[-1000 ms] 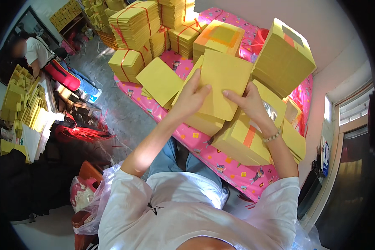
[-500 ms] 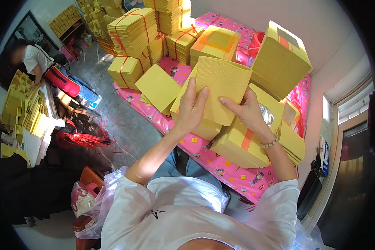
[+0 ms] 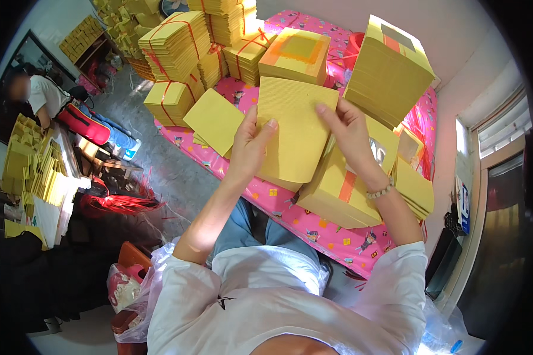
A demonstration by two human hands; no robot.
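Note:
Between my two hands is a piece of yellow paper [image 3: 297,133], roughly square and finely textured. My left hand [image 3: 249,147] grips its left edge, thumb on the face and fingers behind. At the upper right edge my right hand [image 3: 350,130] holds it the same way, a beaded bracelet on that wrist. Whether it is one sheet or a thin stack I cannot tell. Beneath and to the right of it lies a thick yellow paper block [image 3: 343,198] with an orange stripe. Loose yellow sheets [image 3: 214,120] lie left of my left hand.
A pink patterned cover [image 3: 266,192] lies under the stacks. Red-tied paper bundles [image 3: 175,44] rise at the back left, a tall paper block [image 3: 388,74] at the back right. A red container [image 3: 353,50] stands behind. Far left, another person [image 3: 47,97] bends over a paper-covered table [image 3: 62,204].
The paper has moved slightly left and turned its face more flatly toward me. My right hand has shifted up along its right edge. My left hand has moved left with it.

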